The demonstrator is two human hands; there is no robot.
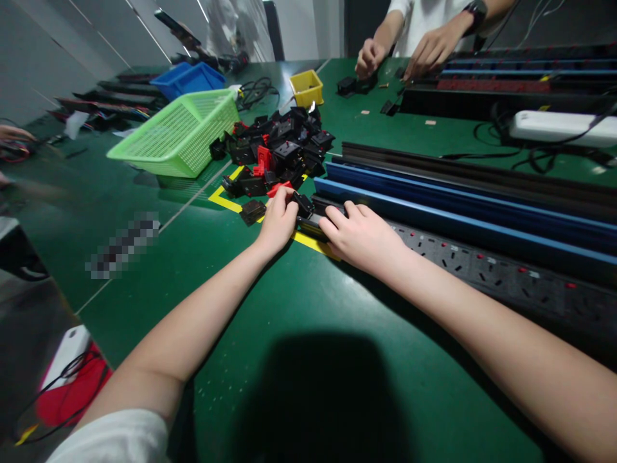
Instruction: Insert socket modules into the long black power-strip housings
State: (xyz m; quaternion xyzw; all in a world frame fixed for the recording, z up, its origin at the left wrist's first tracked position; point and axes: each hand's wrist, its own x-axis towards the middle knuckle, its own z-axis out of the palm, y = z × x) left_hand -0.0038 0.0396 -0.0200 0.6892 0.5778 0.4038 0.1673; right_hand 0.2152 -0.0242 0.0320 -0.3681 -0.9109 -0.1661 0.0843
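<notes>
A long black power strip [453, 254] with rows of socket slots and small red parts runs along the right of the table. My right hand [359, 235] is closed over its near end, fingers bent across the channel. At that end, a small black plastic module [303, 204] sits tilted by the opening. My left hand [278, 222] pinches this module between thumb and fingers; part of the grip is hidden. Just beyond my left fingers lies a red plastic piece [279, 188]. A loose black block [252, 211] rests left of that hand.
A pile of black and red modules [289, 145] lies past my hands, beside a green basket [193, 128]. Blue aluminium rails [434, 209] lie alongside the strip. Farther back are a yellow bin [307, 89], a blue bin [187, 80] and a co-worker's hands [429, 51].
</notes>
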